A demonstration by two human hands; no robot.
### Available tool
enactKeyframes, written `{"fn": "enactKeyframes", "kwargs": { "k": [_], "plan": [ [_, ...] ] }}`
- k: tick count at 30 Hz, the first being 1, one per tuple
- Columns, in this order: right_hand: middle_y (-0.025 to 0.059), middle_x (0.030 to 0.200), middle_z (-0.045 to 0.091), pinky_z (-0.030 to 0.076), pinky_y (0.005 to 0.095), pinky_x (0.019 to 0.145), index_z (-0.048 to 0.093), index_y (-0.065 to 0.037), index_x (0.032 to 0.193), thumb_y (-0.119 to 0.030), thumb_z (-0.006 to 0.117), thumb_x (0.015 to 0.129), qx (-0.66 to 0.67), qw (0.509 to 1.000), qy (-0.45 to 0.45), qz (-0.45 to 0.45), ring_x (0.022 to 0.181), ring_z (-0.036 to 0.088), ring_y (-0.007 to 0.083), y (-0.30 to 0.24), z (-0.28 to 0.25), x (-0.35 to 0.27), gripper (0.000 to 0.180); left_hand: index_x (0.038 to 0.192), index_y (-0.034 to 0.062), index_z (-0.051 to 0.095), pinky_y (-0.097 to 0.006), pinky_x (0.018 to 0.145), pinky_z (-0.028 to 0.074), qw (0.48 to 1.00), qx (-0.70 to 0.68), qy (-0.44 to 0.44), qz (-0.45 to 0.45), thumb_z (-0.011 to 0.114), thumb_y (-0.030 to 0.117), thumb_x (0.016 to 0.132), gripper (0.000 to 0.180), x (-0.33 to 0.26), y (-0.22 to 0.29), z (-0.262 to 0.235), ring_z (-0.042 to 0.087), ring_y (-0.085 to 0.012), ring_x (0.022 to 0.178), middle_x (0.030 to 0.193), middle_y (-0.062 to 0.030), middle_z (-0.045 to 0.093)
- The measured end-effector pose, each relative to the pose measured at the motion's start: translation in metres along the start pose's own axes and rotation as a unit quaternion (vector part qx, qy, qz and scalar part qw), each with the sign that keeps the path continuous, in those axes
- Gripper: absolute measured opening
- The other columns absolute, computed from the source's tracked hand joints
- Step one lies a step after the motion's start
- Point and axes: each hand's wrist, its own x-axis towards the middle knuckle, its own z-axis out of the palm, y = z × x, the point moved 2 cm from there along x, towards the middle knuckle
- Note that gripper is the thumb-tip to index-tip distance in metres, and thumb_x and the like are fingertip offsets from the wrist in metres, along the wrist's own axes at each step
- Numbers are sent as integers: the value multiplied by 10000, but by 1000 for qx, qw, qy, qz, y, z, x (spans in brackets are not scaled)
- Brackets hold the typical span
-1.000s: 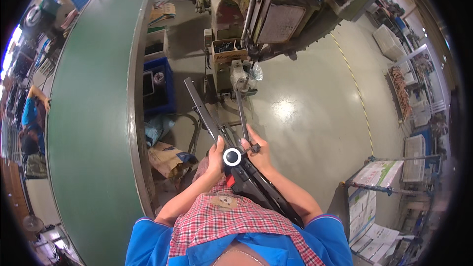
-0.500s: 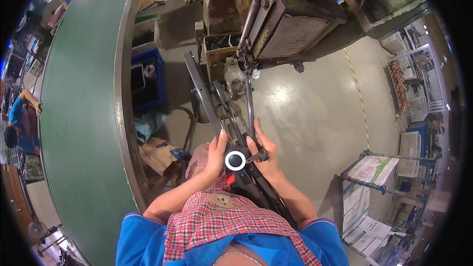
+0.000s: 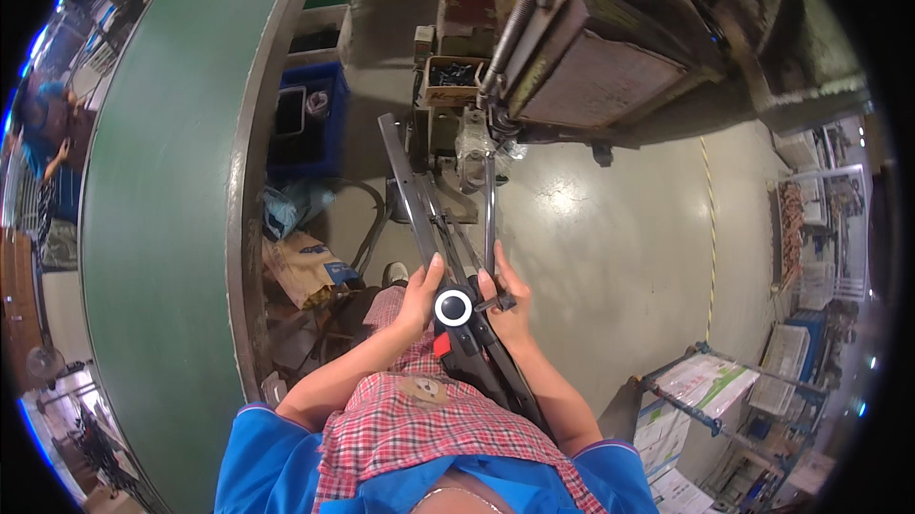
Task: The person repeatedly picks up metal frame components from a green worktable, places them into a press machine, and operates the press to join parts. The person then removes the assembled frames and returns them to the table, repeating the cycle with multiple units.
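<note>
Both hands carry a folded frame of dark metal tubes in front of my body. Its long tubes point away from me, and its black lower end rests near my apron. A round black hub with a white ring sits between my hands, with a small red part below it. My left hand is closed on the frame's left side, thumb up along the tube. My right hand grips the right side beside a small black lever, fingers partly stretched along a shiny tube. The fingers' undersides are hidden.
A long green-topped table runs along my left. Ahead stands a heavy, worn machine, with a carton of small dark parts beside it. A blue crate and a paper sack are near the table. A cart stands at right.
My view has turned a little, so the machine and crate appear farther right. The frame stays in both hands with much the same grip. A person beyond the table has changed posture.
</note>
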Motion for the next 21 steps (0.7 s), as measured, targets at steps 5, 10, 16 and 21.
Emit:
{"fn": "enactKeyframes", "kwargs": {
  "k": [5, 10, 16, 21],
  "plan": [
    [-26, 587, 458, 321, 209, 501, 445, 13, 1358, -114, 614, 886, -25, 1000, -2, 9, 551, 384, 41, 7, -2, 3, 518, 1052, -41, 521, -305, 727, 461, 977, 182, 35, 103, 587, 323, 928, 390, 22, 17, -18, 542, -151, 804, 912, -105, 604],
    [-24, 578, 363, 284, 224, 486, 450, 0, 1357, -128, 622, 890, -57, 998, 16, 6, 543, 313, 54, 8, 6, 2, 513, 1128, -4, 493, -338, 842, 450, 794, 375, 141, 457, 629, 112, 858, 324, 56, 104, -23, 571, -284, 940, 1000, -149, 548],
    [-23, 596, 363, 297, 216, 505, 442, 15, 1356, -93, 609, 890, -112, 993, 19, 24, 569, 333, 53, -12, 10, 7, 507, 1135, 20, 495, -417, 861, 441, 714, 472, 58, 514, 626, 119, 829, 347, 156, 191, 24, 535, -367, 998, 1053, -181, 536],
    [-50, 627, 374, 297, 199, 514, 430, 12, 1367, -100, 626, 885, -38, 993, 47, 100, 579, 343, 39, -3, 19, 9, 532, 1131, 90, 567, -425, 902, 449, 616, 644, -15, 453, 594, 106, 824, 309, 257, 229, 74, 540, -343, 1057, 1081, -156, 554]
  ]
}}
